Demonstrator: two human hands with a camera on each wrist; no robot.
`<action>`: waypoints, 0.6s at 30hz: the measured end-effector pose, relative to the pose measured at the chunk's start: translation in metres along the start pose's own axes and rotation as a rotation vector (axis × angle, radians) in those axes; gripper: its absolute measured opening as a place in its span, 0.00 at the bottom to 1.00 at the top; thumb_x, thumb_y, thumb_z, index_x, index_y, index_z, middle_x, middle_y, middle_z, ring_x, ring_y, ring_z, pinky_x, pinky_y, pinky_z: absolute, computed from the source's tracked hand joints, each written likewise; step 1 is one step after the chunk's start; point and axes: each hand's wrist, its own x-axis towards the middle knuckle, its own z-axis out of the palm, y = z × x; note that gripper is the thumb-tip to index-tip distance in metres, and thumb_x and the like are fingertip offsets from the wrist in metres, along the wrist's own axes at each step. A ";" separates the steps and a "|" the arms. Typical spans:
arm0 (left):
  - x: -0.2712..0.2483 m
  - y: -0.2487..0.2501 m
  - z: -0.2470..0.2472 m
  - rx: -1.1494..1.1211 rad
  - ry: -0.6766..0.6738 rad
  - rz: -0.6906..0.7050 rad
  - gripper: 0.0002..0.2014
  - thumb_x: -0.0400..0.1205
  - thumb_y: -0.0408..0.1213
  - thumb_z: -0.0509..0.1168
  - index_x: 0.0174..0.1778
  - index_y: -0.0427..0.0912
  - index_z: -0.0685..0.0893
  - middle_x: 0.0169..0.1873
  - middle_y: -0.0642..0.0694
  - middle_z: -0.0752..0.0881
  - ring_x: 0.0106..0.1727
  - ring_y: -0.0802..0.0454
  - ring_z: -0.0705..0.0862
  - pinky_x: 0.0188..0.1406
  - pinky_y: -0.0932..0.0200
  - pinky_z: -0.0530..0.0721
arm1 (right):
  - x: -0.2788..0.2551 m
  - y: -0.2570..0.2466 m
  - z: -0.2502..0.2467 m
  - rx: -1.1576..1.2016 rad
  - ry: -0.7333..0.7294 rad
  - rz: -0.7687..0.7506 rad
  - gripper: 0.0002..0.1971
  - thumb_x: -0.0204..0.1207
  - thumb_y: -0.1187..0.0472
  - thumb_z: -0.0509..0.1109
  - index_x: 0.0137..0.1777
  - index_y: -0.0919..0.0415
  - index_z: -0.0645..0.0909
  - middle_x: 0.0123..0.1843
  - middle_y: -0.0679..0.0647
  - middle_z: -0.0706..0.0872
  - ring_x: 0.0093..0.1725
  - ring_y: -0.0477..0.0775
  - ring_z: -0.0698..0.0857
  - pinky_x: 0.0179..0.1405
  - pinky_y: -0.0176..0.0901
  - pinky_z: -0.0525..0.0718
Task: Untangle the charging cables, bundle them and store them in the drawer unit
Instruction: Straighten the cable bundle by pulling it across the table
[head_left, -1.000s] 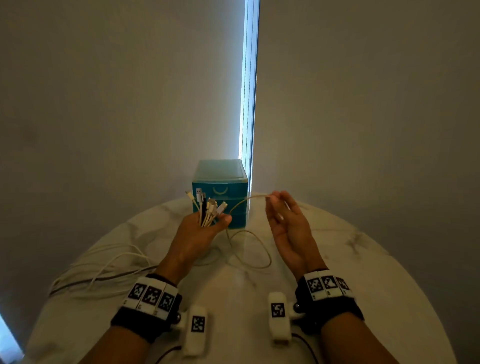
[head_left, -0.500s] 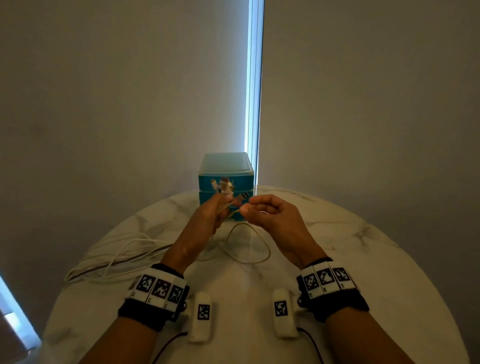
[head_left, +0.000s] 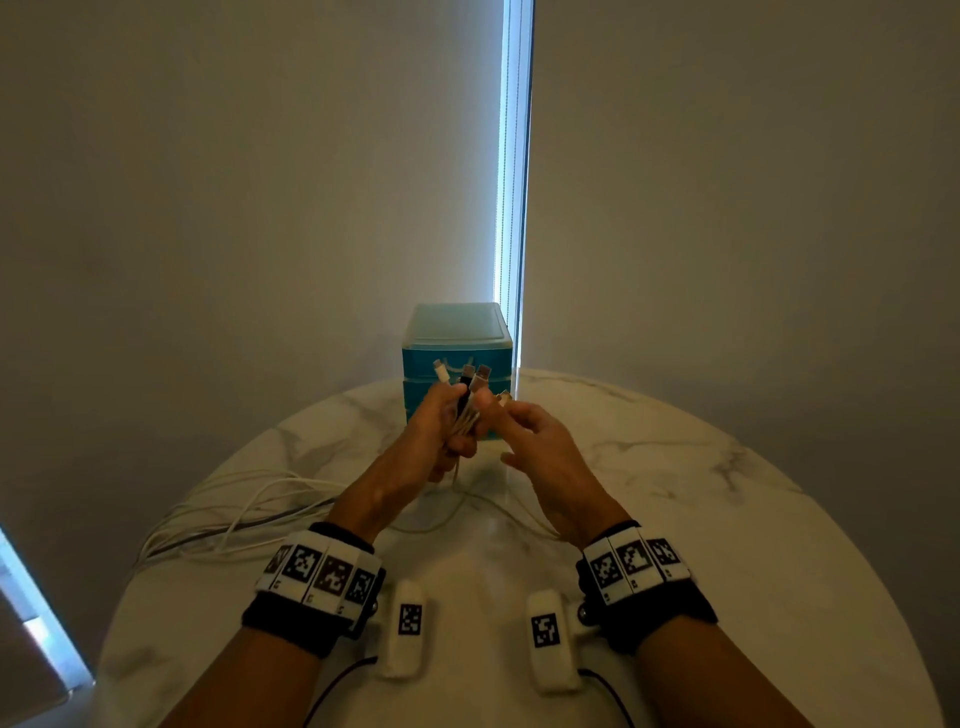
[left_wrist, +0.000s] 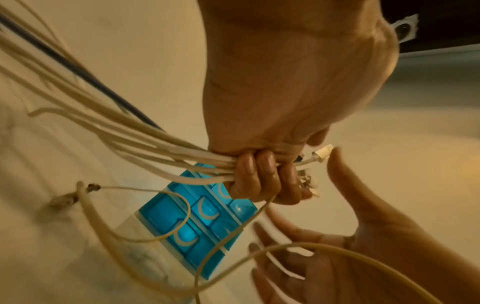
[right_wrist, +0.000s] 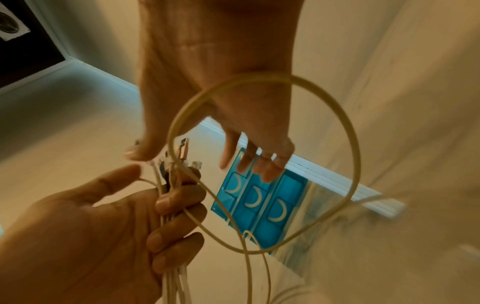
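Round marbled surface (head_left: 701, 519), pale and glossy with grey veins, curving away at the left and right edges, bare toward the near and right side. At the far edge, hard against the wall, a translucent teal plastic drawer unit (head_left: 457, 338), boxy, three drawers with crescent handles, all closed. Left hand (head_left: 441, 431) raised just in front of the unit, fingers (left_wrist: 259, 174) curled tight round a bunch of charging cables (left_wrist: 145, 144), mostly thin round cream cords plus one dark one, plug ends (head_left: 467, 376) fanning upward. Slack trailing left across the surface toward its left rim. Right hand (head_left: 540, 452) just beside, fingers spread and relaxed, gripping nothing; thin cream loop (right_wrist: 337, 127) hanging before its palm.
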 end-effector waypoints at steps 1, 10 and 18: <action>-0.001 0.001 0.001 -0.033 -0.023 -0.009 0.36 0.90 0.69 0.37 0.46 0.45 0.81 0.29 0.52 0.74 0.27 0.57 0.62 0.24 0.65 0.62 | -0.002 -0.001 0.003 -0.039 -0.094 0.040 0.37 0.71 0.23 0.75 0.71 0.48 0.87 0.67 0.46 0.92 0.71 0.47 0.87 0.74 0.51 0.82; -0.006 0.006 0.026 -0.024 -0.158 -0.053 0.49 0.79 0.77 0.21 0.60 0.42 0.75 0.23 0.50 0.72 0.24 0.56 0.63 0.24 0.65 0.60 | -0.011 -0.011 0.009 -0.157 -0.220 -0.021 0.29 0.86 0.30 0.58 0.39 0.54 0.81 0.33 0.54 0.81 0.35 0.47 0.80 0.43 0.41 0.83; 0.003 0.001 0.026 0.026 -0.144 0.000 0.59 0.74 0.85 0.37 0.65 0.31 0.82 0.32 0.41 0.81 0.29 0.54 0.76 0.27 0.61 0.73 | -0.008 -0.002 0.014 -0.103 -0.028 -0.067 0.32 0.88 0.27 0.55 0.64 0.49 0.91 0.51 0.56 0.96 0.50 0.58 0.96 0.48 0.52 0.93</action>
